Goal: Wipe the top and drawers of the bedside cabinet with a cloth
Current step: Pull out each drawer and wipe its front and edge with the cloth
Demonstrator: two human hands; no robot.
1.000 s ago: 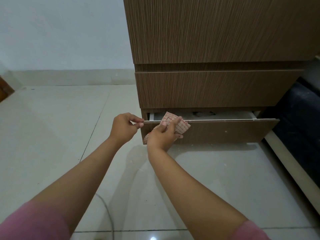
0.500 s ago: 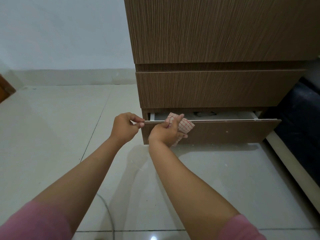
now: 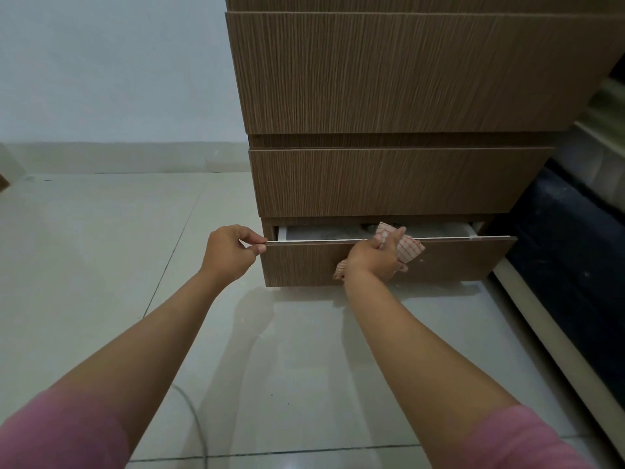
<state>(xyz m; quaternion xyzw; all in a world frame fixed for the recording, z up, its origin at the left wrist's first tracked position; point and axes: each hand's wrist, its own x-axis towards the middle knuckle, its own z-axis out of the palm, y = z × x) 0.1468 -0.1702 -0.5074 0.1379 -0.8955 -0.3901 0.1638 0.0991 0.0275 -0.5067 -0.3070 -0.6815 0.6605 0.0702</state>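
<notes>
1. Two bare hands work at the bottom drawer (image 3: 449,260) of a brown wood-grain bedside cabinet (image 3: 406,76), which stands on a pale tiled floor (image 3: 101,265).
2. That drawer is pulled partly out; the two drawer fronts above it sit closed.
3. Left hand (image 3: 230,253): thumb and curled fingers pinch the left end of the drawer front's top edge.
4. Right hand (image 3: 373,260): fingers are closed around a pink-checked cloth (image 3: 407,247), pressing it over the top edge of the drawer front, a little right of its middle.
5. Part of the cloth sticks up behind the edge, part lies on the front face, and a corner hangs out below the wrist.
6. Pink sleeves (image 3: 57,431) cover both upper arms.
7. A dark blue bed base (image 3: 575,252) sits just right of the cabinet.
8. A thin pale cable (image 3: 196,421) lies on the floor between the arms.
</notes>
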